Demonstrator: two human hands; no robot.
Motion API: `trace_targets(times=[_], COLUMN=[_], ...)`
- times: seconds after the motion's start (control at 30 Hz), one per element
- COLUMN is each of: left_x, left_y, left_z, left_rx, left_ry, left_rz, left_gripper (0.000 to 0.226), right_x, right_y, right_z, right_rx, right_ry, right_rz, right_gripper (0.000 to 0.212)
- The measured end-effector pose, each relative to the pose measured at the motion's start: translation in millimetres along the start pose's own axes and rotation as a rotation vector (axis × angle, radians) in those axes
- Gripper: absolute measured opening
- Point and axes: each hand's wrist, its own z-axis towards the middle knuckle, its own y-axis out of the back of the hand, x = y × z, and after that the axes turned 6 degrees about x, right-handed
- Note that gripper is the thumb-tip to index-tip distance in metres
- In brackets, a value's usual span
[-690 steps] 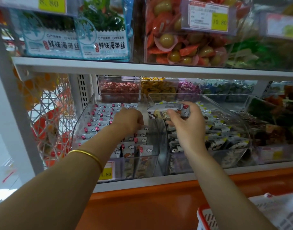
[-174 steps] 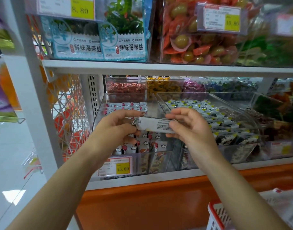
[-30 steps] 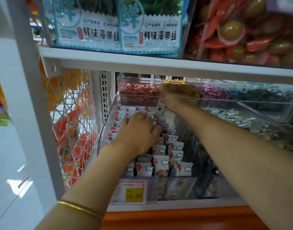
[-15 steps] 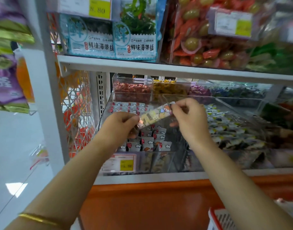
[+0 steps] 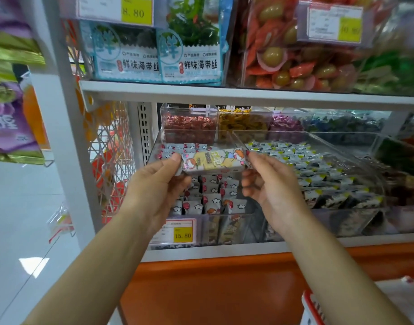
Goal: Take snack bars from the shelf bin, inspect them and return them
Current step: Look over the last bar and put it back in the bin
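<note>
Through the head camera, I have one long white-wrapped snack bar (image 5: 213, 160) with a yellow cartoon print held level in front of me. It sits just above the clear plastic shelf bin (image 5: 236, 227) on the lower shelf. My left hand (image 5: 159, 184) pinches the bar's left end between the thumb and curled fingers. My right hand (image 5: 269, 184) pinches the right end in the same way, with its lower fingers folded underneath and holding nothing else. The bar hangs clear of the small white packets (image 5: 212, 200) with red spots and clouds that stand in rows below it. Its printed face is turned towards me, though the lettering is too soft in this view for me to read, so I would bring it nearer.

To inspect it well, I judge I should:
- Keep my grip on the crimped ends rather than squeezing the middle.
- Roll the bar slowly between my fingertips (image 5: 253, 158) to check the back seam and both seals.
- Stay over the bin, so a slip drops the bar inside and not onto the floor.
- Put it back lying the way the rows lie, behind the yellow price label (image 5: 182, 232), and not in the neighbouring clear bin (image 5: 374, 177) of black-and-white packets.
</note>
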Motion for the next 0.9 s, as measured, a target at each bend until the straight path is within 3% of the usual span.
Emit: trace_targets(times=[0.1, 0.2, 0.3, 0.33, 0.4, 0.47, 0.53, 0.67, 0.9], left_x=[4, 6, 8, 6, 6, 6, 3, -2, -4], left_y=[-3, -6, -7, -9, -9, -8, -9, -10, -5], left_z=[0, -1, 1, -1, -3, -5, -9, -13, -11], left_rx=[-0.049, -0.067, -0.042, -0.031, 0.004, 0.051, 0.091, 0.221, 0.317], left_ry=[-0.046, -0.053, 0.005, 0.025, 0.02, -0.012, -0.076, -0.148, -0.115], left_rz=[0.159, 0.211, 0.102, 0.065, 0.05, 0.114, 0.188, 0.199, 0.181], left_gripper=[0.05, 0.034, 0.013, 0.024, 0.01, 0.032, 0.041, 0.033, 0.015], right_x=[0, 0, -2, -2, -1, 1, 2, 5, 7], right_y=[0, -3, -6, -6, -7, -4, 0, 8, 20], right_z=[2, 3, 2, 2, 1, 2, 2, 0, -2], right_rx=[0.036, 0.126, 0.19, 0.188, 0.142, 0.064, 0.004, -0.011, 0.054], right_ry=[-0.051, -0.127, -0.176, -0.184, -0.183, -0.159, -0.113, -0.021, -0.034], right_rz=[0.097, 0.305, 0.445, 0.468, 0.452, 0.373, 0.267, 0.159, 0.166], right_gripper=[0.027, 0.02, 0.02, 0.02, 0.019, 0.021, 0.02, 0.019, 0.016])
